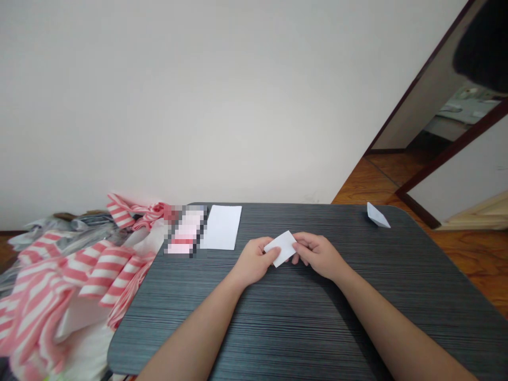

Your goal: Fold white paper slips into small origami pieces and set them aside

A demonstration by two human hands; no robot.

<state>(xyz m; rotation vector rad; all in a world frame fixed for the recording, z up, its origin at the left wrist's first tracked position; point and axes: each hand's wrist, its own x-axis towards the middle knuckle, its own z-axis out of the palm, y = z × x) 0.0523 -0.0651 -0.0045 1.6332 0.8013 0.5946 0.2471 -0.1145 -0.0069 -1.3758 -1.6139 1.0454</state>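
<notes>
Above the middle of the dark table [254, 301] I hold a small folded piece of white paper [282, 247] between both hands. My left hand [254, 262] pinches its left corner, thumb on top. At the right corner, my right hand [319, 255] grips it between thumb and fingers. The paper is tilted, with one corner pointing away from me. Farther back and to the left lies a flat stack of white paper sheets [223, 227]. A folded white paper piece [378, 215] stands near the table's far right corner.
A blurred-out pink and white item [186, 231] lies at the table's far left edge. Red-and-white striped cloth [107, 270] is heaped left of the table. Behind the table rises a white wall [222, 100]; a doorway and wooden floor [361, 177] show at right.
</notes>
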